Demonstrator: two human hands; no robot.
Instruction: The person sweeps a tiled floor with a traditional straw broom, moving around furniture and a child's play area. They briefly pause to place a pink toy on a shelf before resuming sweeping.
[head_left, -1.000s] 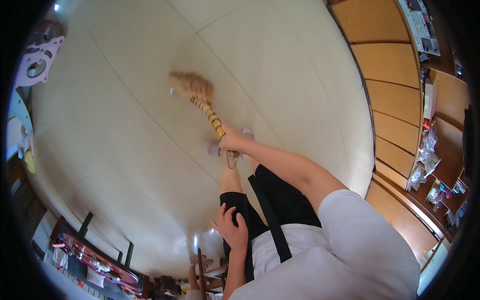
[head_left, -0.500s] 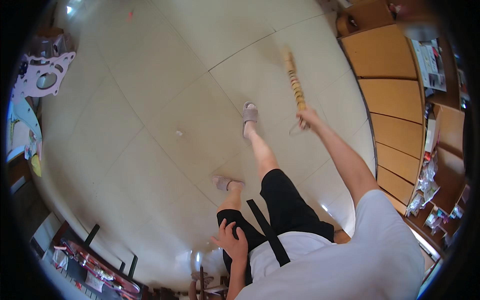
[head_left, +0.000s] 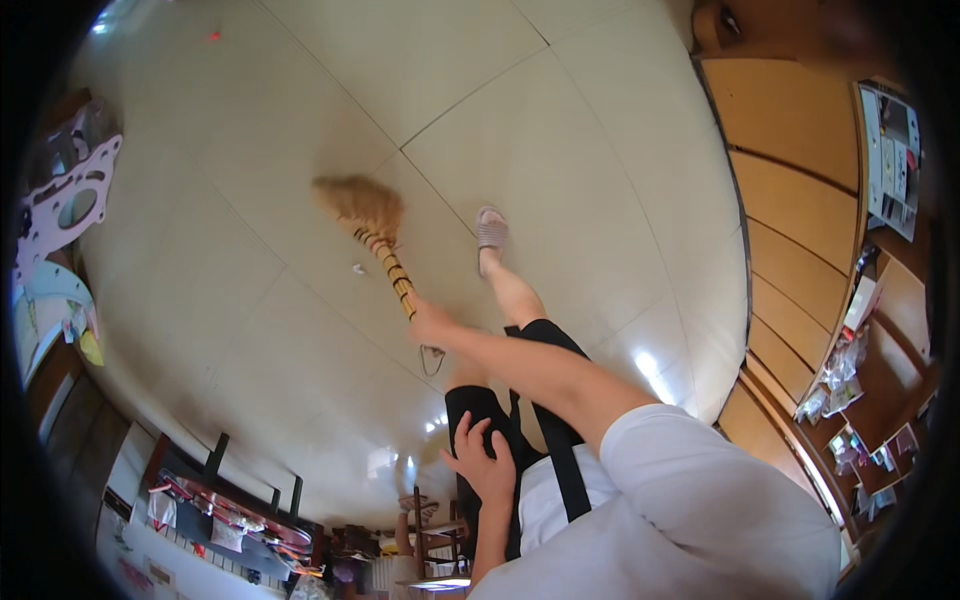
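Observation:
My right hand (head_left: 430,322) is wrapped round the bound handle of a short straw broom (head_left: 372,215). My right arm reaches across the front of my body toward the left. The broom's tan bristles fan out at the far end, slightly blurred, over the tiled floor (head_left: 300,110). A loop of cord hangs from the handle's near end, below my hand. Close to the broom handle, a small white scrap (head_left: 359,269) lies on the tiles. My left hand (head_left: 485,455) rests by my thigh, fingers spread, holding nothing.
Wooden drawers (head_left: 795,125) and cluttered shelves line the right side. A pink cut-out panel (head_left: 70,215) stands at the left edge. At the lower left is a dark table (head_left: 235,505) with things on it. My slippered foot (head_left: 491,230) is on the floor ahead.
My right hand has swung the broom from the right across to the left, and its bristles now spread near the white scrap. My left hand stays open by my thigh.

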